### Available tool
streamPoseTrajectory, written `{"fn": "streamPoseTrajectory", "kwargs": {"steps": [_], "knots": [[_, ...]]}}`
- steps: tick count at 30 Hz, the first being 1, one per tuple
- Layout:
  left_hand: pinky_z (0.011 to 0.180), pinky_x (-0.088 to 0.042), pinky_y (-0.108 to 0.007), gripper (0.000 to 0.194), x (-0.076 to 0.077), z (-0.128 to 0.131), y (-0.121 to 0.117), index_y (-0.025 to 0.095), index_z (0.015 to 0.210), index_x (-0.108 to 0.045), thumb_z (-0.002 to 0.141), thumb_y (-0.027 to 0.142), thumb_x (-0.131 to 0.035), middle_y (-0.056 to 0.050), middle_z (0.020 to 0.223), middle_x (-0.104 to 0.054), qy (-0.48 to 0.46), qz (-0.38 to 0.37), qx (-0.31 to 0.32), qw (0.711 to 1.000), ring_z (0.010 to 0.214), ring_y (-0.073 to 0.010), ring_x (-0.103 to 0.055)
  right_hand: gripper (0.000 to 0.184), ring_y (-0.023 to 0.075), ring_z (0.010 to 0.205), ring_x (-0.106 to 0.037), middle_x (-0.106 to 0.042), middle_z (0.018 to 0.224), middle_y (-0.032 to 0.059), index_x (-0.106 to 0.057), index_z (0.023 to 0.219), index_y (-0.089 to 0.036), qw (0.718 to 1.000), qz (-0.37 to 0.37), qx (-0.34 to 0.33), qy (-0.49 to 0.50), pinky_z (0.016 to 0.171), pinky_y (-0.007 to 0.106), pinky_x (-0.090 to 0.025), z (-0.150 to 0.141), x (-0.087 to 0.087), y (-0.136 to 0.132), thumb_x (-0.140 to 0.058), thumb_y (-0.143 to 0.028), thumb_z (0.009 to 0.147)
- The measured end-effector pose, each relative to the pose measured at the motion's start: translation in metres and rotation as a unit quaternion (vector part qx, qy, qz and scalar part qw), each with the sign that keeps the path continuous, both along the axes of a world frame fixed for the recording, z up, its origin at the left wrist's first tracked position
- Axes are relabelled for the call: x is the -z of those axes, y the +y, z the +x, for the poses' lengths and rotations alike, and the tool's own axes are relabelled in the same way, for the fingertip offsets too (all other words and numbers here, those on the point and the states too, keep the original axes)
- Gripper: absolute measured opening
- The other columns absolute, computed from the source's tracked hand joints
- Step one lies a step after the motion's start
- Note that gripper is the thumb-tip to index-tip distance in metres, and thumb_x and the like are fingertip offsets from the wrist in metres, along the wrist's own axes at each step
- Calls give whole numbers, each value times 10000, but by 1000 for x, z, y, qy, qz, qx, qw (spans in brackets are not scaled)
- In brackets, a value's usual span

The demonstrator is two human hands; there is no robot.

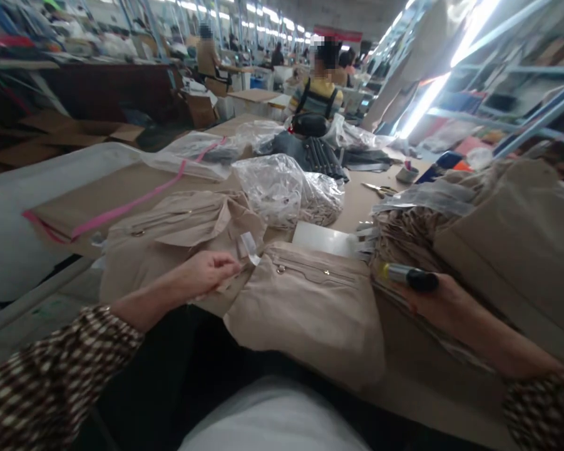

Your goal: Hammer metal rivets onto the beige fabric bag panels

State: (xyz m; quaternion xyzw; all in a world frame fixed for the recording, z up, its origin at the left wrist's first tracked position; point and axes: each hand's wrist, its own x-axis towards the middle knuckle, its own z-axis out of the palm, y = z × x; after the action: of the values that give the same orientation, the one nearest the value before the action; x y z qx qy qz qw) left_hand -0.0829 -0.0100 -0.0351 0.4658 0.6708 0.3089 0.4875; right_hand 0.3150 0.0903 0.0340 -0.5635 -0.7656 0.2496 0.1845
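Observation:
My left hand is closed in a pinch beside a small whitish tag. Whether the fingertips grip that tag or something else is unclear. In front of me a beige fabric panel hangs over the table edge, with a zip and small metal fittings along its top. Another beige panel with a zip lies to the left, partly behind my hand. My right hand is wrapped around a grey cylindrical tool with a black end and a yellow tip, held over beige fabric at the right.
A white plate lies behind the front panel. Beyond it are clear plastic bags, scissors and a small cup. Beige fabric is piled high at the right. A co-worker is farther back.

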Motion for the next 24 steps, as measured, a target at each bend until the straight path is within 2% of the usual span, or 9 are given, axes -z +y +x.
{"fn": "streamPoseTrajectory", "kwargs": {"steps": [2,4,8,12,15,17,20,22,24], "knots": [[386,-222,-162,565,-26,24,7,167,1118,-588,804,637,-597,29,655,-532,-133,40,-36,990,422,-62,-413,409,133,359,-399,-467,390,19,-584,567,-190,998,-49,-23,31,360,264,-308,-27,-11,-9,-580,-560,741],[368,-197,-154,654,-47,60,19,212,1214,-543,807,723,-522,-4,749,-586,-272,38,-14,962,425,-70,-459,426,105,356,-367,-427,390,-13,-586,603,-190,987,-112,-74,86,369,244,-300,-59,-21,-18,-554,-586,758],[357,-254,-156,675,-65,124,41,212,1176,-555,835,771,-394,-11,712,-581,-408,20,-6,913,407,-72,-452,304,84,394,-376,-461,455,-47,-588,694,-192,945,-179,-154,225,394,219,-333,-111,-18,-29,-659,-488,695],[322,-182,-150,650,-64,156,48,189,1053,-557,875,756,-296,27,606,-492,-445,4,-100,890,357,-59,-363,206,118,586,-539,-607,652,1,-615,700,-174,921,-160,-172,312,547,233,-463,-120,2,-24,-710,-353,665],[335,-203,-146,628,-57,170,50,182,980,-559,882,745,-301,32,607,-471,-460,29,-142,876,381,-58,-375,216,140,651,-577,-635,706,22,-605,668,-167,927,-141,-159,308,590,246,-493,-112,8,-20,-696,-362,688],[341,-224,-149,634,-49,176,55,172,920,-560,883,746,-293,26,616,-473,-460,61,-149,873,394,-58,-380,229,129,611,-569,-622,662,13,-601,682,-169,939,-127,-149,284,566,237,-488,-106,5,-19,-672,-383,718],[338,-246,-159,583,-37,178,64,168,829,-526,891,714,-329,18,621,-478,-419,105,-161,888,399,-67,-421,215,95,473,-507,-573,560,-10,-595,715,-171,959,-121,-137,219,439,203,-416,-97,-6,-11,-598,-378,777],[338,-252,-160,480,-31,174,68,170,805,-505,904,630,-411,18,630,-486,-381,115,-159,904,414,-76,-469,213,83,392,-455,-541,506,-23,-588,713,-171,960,-152,-144,187,361,194,-345,-91,-11,-1,-577,-376,771],[346,-257,-154,365,-27,169,69,164,786,-508,902,510,-498,17,636,-495,-344,104,-108,927,432,-74,-493,214,71,340,-397,-497,451,-41,-572,672,-173,955,-184,-153,176,326,194,-295,-86,-10,11,-593,-379,729]]}}
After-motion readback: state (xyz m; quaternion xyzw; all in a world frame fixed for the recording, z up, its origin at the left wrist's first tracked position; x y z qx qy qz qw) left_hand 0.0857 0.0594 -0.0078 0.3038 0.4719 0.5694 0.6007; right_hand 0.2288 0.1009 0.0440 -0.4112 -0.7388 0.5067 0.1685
